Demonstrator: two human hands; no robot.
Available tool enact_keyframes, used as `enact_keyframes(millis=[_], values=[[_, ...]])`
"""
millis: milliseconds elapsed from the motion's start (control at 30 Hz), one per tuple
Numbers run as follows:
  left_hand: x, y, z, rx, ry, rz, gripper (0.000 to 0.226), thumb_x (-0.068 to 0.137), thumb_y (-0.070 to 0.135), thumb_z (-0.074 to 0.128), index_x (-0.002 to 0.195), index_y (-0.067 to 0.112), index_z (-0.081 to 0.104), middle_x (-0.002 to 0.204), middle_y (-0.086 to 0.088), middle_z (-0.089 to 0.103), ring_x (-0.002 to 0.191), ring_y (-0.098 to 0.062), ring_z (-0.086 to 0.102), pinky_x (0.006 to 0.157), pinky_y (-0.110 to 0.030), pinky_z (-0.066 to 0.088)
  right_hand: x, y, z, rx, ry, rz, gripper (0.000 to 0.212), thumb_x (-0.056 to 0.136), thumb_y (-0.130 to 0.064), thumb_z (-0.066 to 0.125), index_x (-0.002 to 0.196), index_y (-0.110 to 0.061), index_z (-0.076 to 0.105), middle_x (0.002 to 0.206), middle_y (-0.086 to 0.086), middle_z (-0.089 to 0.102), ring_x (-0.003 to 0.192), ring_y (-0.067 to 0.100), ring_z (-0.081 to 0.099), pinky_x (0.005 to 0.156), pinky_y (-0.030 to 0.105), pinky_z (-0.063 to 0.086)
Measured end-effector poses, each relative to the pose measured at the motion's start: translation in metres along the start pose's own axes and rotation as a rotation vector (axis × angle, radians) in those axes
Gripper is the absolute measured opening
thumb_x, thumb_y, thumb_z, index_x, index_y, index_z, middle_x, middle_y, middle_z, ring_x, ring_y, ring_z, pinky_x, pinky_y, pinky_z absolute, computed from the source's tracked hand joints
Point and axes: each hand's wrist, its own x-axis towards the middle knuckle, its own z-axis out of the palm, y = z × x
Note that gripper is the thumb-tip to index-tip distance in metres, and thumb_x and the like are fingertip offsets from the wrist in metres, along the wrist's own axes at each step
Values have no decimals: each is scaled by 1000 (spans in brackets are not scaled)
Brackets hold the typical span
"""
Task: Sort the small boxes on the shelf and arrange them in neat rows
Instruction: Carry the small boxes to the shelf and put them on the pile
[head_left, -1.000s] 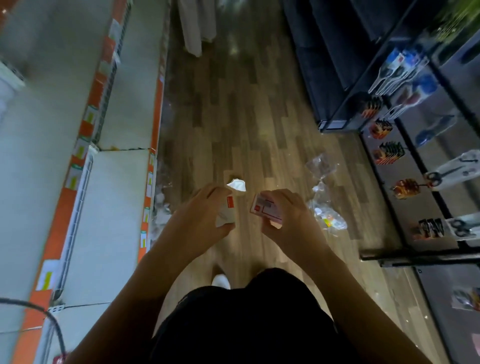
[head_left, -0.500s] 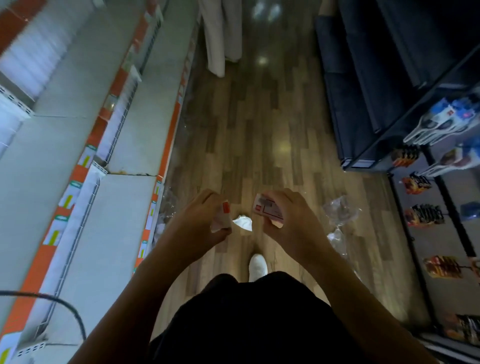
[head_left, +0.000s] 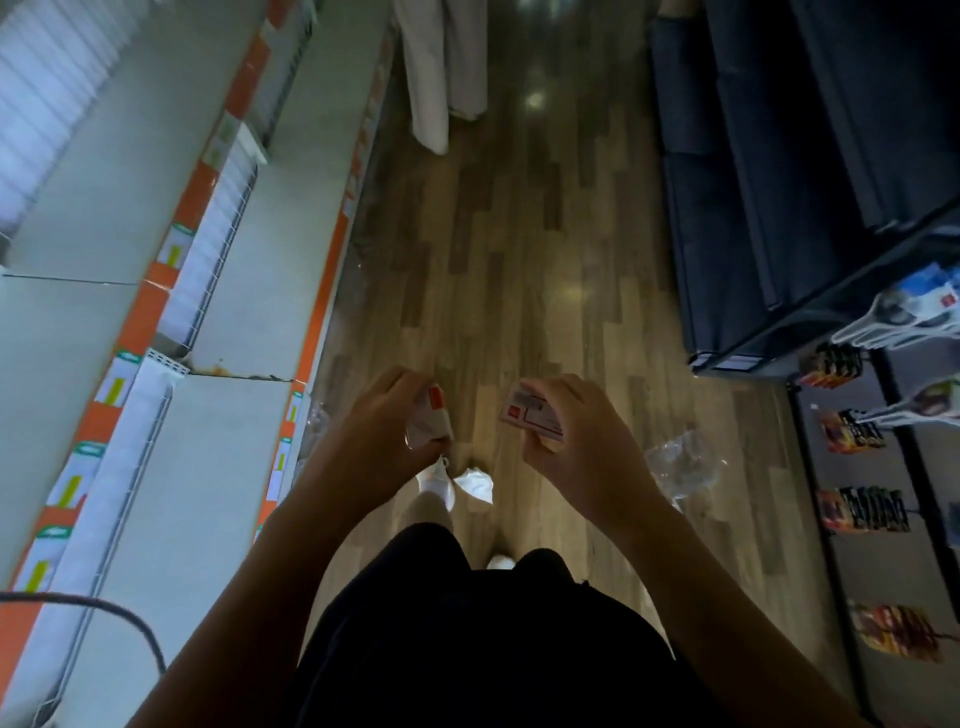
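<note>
Hands have drifted apart and the aisle has slid on; the white scrap (head_left: 475, 483) now lies lower, by the shoe. Fingers of the left hand (head_left: 374, 431) curl round a box (head_left: 434, 415), the right hand (head_left: 576, 441) pinches a second box (head_left: 532, 421) by its edges, both over the floor, off the shelf (head_left: 234, 441). Light, stiff card, I'd say: grip the long sides, gently.

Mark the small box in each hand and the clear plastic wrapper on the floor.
Left box (head_left: 434, 423), head view, white face below its red patch.
Right box (head_left: 534, 418), head view, middle of its printed face.
Clear plastic wrapper (head_left: 680, 462), head view, its crumpled middle.
</note>
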Motion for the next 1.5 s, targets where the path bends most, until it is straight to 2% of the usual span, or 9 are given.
enact_keyframes(millis=[133, 333, 433, 533, 667, 867, 1000, 1200, 1500], values=[[58, -20, -16, -18, 18, 19, 57, 73, 29, 82, 123, 20, 55, 119, 5, 56, 92, -6, 51, 68, -12, 39, 64, 0, 4, -33, -19, -9, 47, 85, -20, 71, 129, -19, 56, 118, -6, 57, 105, 6, 49, 87, 26, 52], [148, -74, -77, -11, 38, 9, 59, 73, 31, 82, 125, 19, 55, 117, 3, 58, 99, -15, 57, 67, -10, 34, 187, -20, 10, -69, -4, -47, 48, 86, -21, 71, 131, -18, 55, 119, -5, 57, 103, -1, 43, 87, 22, 49], [175, -103, -114, 16, 97, -16, 58, 73, 30, 82, 123, 19, 56, 116, 2, 59, 99, -16, 59, 65, -8, 32, 245, -44, 21, -49, -23, -86, 49, 86, -21, 71, 133, -18, 55, 121, -4, 57, 105, 4, 47, 89, 25, 49], [187, -125, -139, 11, 169, -64, 59, 72, 30, 82, 125, 19, 56, 116, 4, 58, 100, -17, 60, 68, -16, 39, 294, -70, 35, -43, -64, -186, 49, 87, -23, 70, 133, -19, 55, 123, -4, 56, 112, 8, 51, 91, 23, 49], [182, -157, -160, -10, 273, -197, 60, 72, 29, 82, 124, 19, 56, 114, 4, 57, 100, -18, 59, 73, -28, 49, 351, -96, 59, -32, -166, -347, 49, 85, -24, 72, 131, -17, 56, 124, -1, 59, 113, 12, 55, 91, 25, 54], [159, -186, -175, -15, 467, -487, 58, 72, 32, 79, 125, 22, 56, 119, 7, 56, 105, -18, 58, 78, -39, 52, 412, -140, 97, 16, -312, -613, 51, 81, -23, 78, 127, -10, 60, 119, 7, 64, 110, 20, 60, 90, 33, 56], [141, -187, -174, -1, 586, -684, 57, 73, 32, 78, 125, 21, 57, 121, 7, 56, 107, -17, 58, 81, -37, 51, 440, -170, 122, 79, -458, -786, 49, 82, -15, 75, 128, -11, 59, 119, 4, 62, 108, 20, 57, 90, 37, 55], [120, -176, -167, -9, 741, -937, 55, 73, 27, 80, 124, 17, 59, 117, 3, 59, 105, -22, 60, 81, -38, 51, 458, -209, 143, 98, -621, -1029, 49, 79, -9, 74, 125, -12, 60, 118, 2, 62, 106, 22, 55, 88, 34, 52], [91, -149, -155, -19, 921, -1166, 57, 70, 28, 82, 122, 19, 60, 117, 7, 59, 101, -19, 61, 77, -39, 53, 445, -246, 172, 166, -761, -1279, 49, 75, -6, 76, 121, -10, 62, 114, 4, 63, 101, 25, 59, 84, 37, 55]])
